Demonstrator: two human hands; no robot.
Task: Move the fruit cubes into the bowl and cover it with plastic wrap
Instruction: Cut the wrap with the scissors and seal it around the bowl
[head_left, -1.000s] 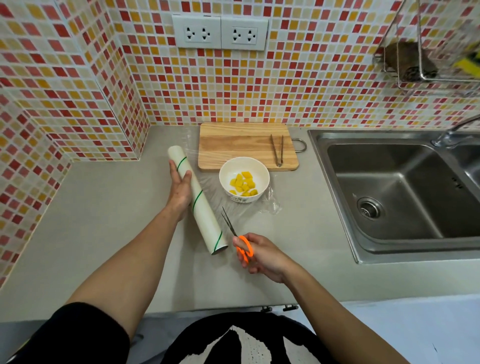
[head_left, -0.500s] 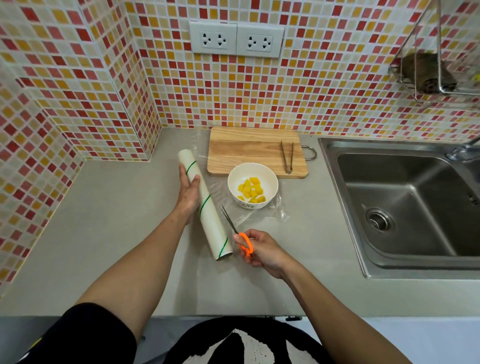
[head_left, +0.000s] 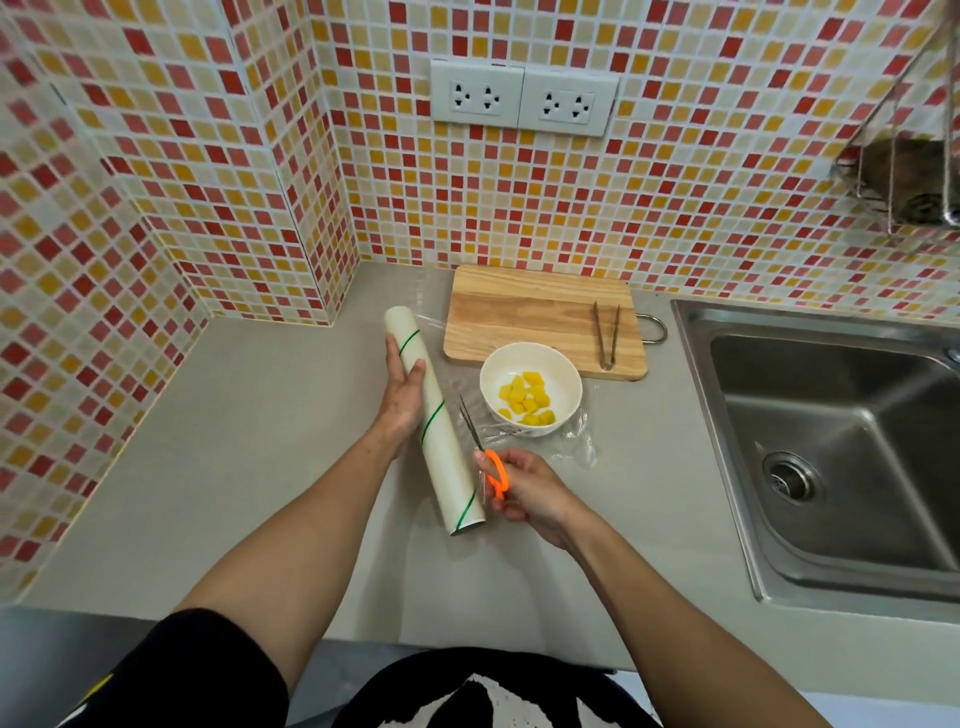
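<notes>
- Since the earlier frames your hands and the things on the counter have almost not moved; the scissors' blades stay at the film beside the roll, and only your head has shifted a little.
- Your left hand (head_left: 404, 395) rests on the plastic wrap roll (head_left: 435, 426), fingers straight along its left side and thumb laid on top, pressing it to the counter (head_left: 249, 457). It is not curled around the roll.
- The roll lies diagonally, its far end near the cutting board (head_left: 540, 317) and its near end pointing to you (thin green lines run around it).
- Your right hand (head_left: 524, 491) grips the orange-handled scissors (head_left: 485, 457), fingers curled through the handles. The blades point away from you, just beside the right side of the roll; I cannot tell how far they are open.
- A sheet of clear film (head_left: 576, 441) is pulled out from the roll to the right and lies flat on the counter, under the bowl and a little beyond it.
- The white bowl (head_left: 531, 364) stands on this film, touching the near edge of the cutting board. The yellow fruit cubes (head_left: 525, 402) are already inside it, and the top of the bowl is not covered.
- Metal tongs (head_left: 607, 335) lie on the right part of the board.
- The steel sink (head_left: 831, 441) is at your right.
</notes>
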